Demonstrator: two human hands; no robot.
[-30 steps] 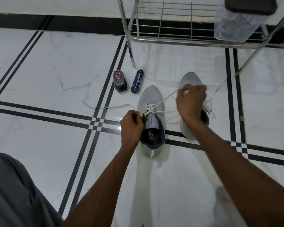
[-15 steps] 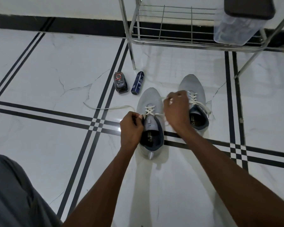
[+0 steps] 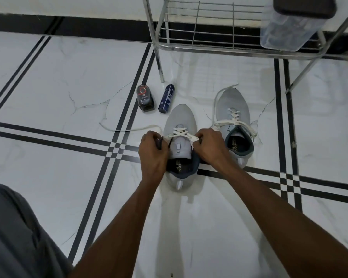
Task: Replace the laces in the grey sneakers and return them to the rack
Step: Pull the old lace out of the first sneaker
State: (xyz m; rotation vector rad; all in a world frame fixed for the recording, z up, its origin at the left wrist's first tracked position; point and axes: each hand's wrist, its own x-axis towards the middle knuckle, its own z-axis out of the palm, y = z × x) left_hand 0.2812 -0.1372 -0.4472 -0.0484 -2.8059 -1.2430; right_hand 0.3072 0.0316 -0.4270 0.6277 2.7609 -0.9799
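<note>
Two grey sneakers stand side by side on the white marble floor. The left sneaker [image 3: 180, 117] has a white lace [image 3: 179, 134] crossed through its lower eyelets only. My left hand [image 3: 153, 149] grips the shoe's left collar and pinches the lace there. On the shoe's right edge, my right hand [image 3: 209, 146] pinches the other lace end. One loose lace end [image 3: 127, 129] trails left across the floor. The right sneaker [image 3: 232, 109] is laced higher, its lace ends lying loose beside it.
A metal shoe rack [image 3: 209, 47] stands just behind the sneakers, with a clear plastic box [image 3: 289, 27] on its shelf. A shoe polish bottle [image 3: 145, 99] and a blue spray can [image 3: 166, 98] lie on the floor left of the sneakers. My grey-clad knee [image 3: 14, 237] fills the lower left.
My right hand came down from holding the lace pulled up over the right sneaker to the right edge of the left sneaker. My left hand stayed at the left collar.
</note>
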